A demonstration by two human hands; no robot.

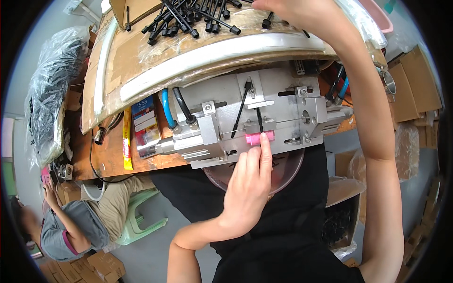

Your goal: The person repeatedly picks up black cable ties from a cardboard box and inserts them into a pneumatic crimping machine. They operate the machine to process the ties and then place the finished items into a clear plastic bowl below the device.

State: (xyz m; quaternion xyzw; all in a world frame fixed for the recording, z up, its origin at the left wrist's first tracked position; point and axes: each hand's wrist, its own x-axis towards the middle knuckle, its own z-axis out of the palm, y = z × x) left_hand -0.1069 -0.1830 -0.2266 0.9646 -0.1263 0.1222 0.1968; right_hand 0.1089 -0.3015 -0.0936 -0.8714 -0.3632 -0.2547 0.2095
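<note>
A metal fixture (pixel 278 108) lies in front of me. At its front edge sits a small pink piece (pixel 260 137), with a thin black rod (pixel 259 120) running up from it. My left hand (pixel 245 193) rests its outstretched index fingertip on the pink piece; its other fingers are bent and its thumb is hidden. Another black rod (pixel 241 109) slants across the plate. Over the far cardboard surface, my right hand (pixel 295 10) is cut off by the upper picture edge, beside a pile of black rods with thicker ends (pixel 188 18). Its grip cannot be made out.
White foam edging (pixel 222 56) lines the cardboard surface (pixel 115 70). Blue and black hoses (pixel 168 108) join the fixture. A phone (pixel 144 118) and yellow packet (pixel 127 139) lie left. Below is a translucent bowl (pixel 288 177). A person (pixel 75 226) sits at left.
</note>
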